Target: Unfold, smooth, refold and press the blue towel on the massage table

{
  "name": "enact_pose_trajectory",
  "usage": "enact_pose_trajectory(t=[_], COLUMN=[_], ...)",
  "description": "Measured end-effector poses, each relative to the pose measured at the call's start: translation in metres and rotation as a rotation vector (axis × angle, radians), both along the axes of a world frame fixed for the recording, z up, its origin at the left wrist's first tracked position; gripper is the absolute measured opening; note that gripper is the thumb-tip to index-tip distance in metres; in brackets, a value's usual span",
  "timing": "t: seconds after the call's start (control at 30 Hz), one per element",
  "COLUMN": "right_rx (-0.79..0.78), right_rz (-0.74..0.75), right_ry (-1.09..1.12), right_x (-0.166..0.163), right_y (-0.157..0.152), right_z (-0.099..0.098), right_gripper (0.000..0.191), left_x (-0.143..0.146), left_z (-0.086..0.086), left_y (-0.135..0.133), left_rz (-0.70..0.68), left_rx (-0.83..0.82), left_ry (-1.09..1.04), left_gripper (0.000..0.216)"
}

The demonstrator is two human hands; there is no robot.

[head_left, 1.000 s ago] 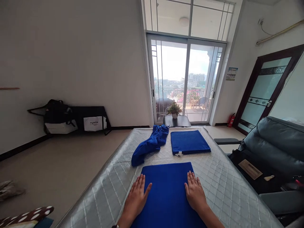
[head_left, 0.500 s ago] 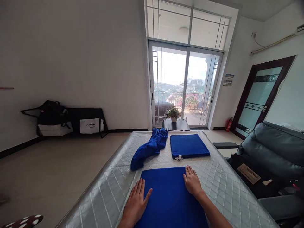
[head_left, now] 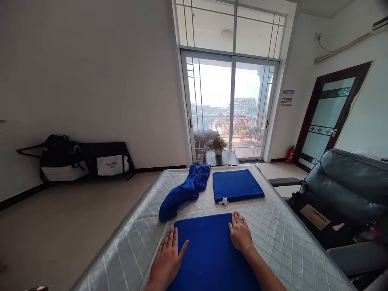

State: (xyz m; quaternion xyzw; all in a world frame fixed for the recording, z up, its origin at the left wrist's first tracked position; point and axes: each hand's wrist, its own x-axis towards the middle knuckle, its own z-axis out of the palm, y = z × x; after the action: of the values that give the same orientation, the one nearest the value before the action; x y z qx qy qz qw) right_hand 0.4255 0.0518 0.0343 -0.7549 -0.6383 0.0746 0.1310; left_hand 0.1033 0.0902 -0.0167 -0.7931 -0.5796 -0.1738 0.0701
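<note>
A smooth blue cloth (head_left: 209, 254), flat and squared like a folded piece, lies on the quilted silver-white table cover (head_left: 281, 238) right before me. My left hand (head_left: 166, 256) rests along its left edge, fingers stretched out and thumb spread onto the blue surface. At the far right corner, my right hand (head_left: 240, 232) lies flat with fingers extended. Neither hand grips anything. Beyond them sits a neatly folded blue cloth (head_left: 238, 185) with a white tag (head_left: 223, 201) at its near edge. Left of that is a crumpled blue cloth (head_left: 184, 192). The near cloth's lower end is out of frame.
A dark recliner (head_left: 351, 186) with items on its seat stands close on the right. A potted plant (head_left: 218, 144) sits on a black chair (head_left: 222, 159) past the table's far edge. Bags (head_left: 62, 159) lie along the left wall, and sliding glass doors (head_left: 212, 101) stand behind.
The view has turned slightly, so the whole scene sits a little further left. Both hands keep their places on the near cloth's edges; the cloths look the same.
</note>
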Motion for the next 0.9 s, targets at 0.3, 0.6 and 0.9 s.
enact_pose_trajectory(t=[0.3, 0.6, 0.9], right_rx=[0.01, -0.014, -0.022], right_rz=[0.028, 0.018, 0.006], right_ry=[-0.013, -0.014, -0.018], right_x=[0.004, 0.003, 0.001], right_y=[0.002, 0.003, 0.001], right_z=[-0.007, -0.004, 0.001], right_gripper=[0.061, 0.062, 0.063], left_x=[0.172, 0.174, 0.035], left_z=[0.04, 0.024, 0.009], left_y=[-0.008, 0.016, 0.039], left_rz=[-0.453, -0.383, -0.092], left_rx=[-0.124, -0.103, -0.1], left_ry=[-0.056, -0.069, 0.049], left_gripper=[0.067, 0.065, 0.069])
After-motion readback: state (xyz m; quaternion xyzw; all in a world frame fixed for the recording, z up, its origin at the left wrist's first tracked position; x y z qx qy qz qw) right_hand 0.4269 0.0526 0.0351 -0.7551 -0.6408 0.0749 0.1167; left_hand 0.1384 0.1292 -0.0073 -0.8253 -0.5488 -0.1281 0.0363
